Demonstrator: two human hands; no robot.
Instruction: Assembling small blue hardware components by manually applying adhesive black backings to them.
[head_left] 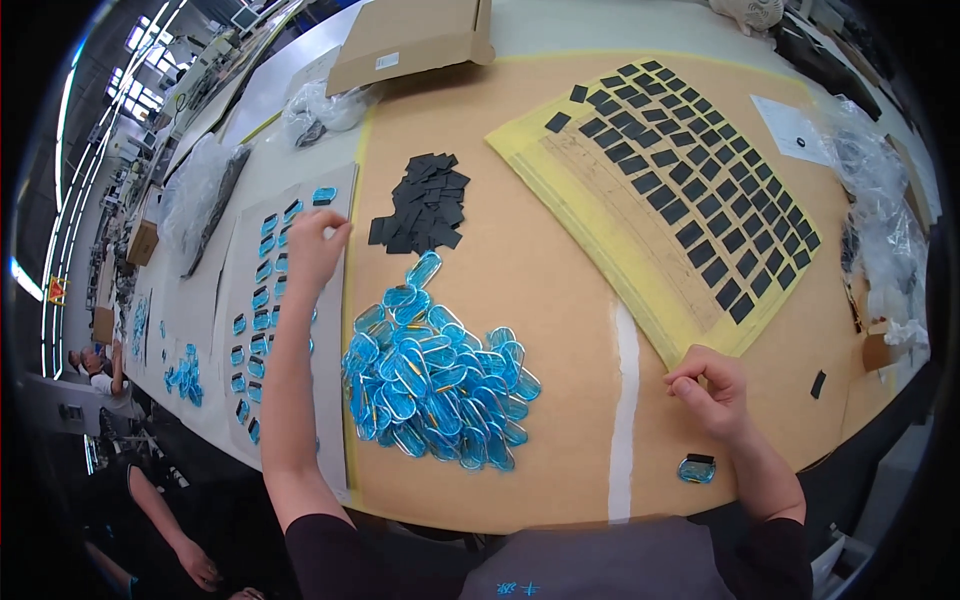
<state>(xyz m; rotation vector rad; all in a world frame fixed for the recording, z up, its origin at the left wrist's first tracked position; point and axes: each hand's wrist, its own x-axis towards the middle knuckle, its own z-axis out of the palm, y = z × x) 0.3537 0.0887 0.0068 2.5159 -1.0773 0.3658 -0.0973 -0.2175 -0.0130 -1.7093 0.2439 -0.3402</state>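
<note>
My left hand (316, 245) reaches out over a grey sheet (335, 330) at the left, its fingers pinched together near rows of blue oval pieces (263, 272) laid on that sheet; whether it holds a piece is hidden. My right hand (708, 388) rests on the brown work surface (560, 300) with its fingers curled at the lower corner of a yellow sheet (600, 200) covered with black rectangular pads (690, 160). Between the hands lies a heap of blue oval pieces (435, 385). One blue oval piece with a black pad (697, 467) lies beside my right wrist.
A pile of loose black pads (422, 205) sits above the blue heap. A flat cardboard box (410, 40) lies at the back. Clear plastic bags (880, 200) crowd the right edge. Another person's arm (165, 520) shows at lower left. More blue pieces (185, 375) lie further left.
</note>
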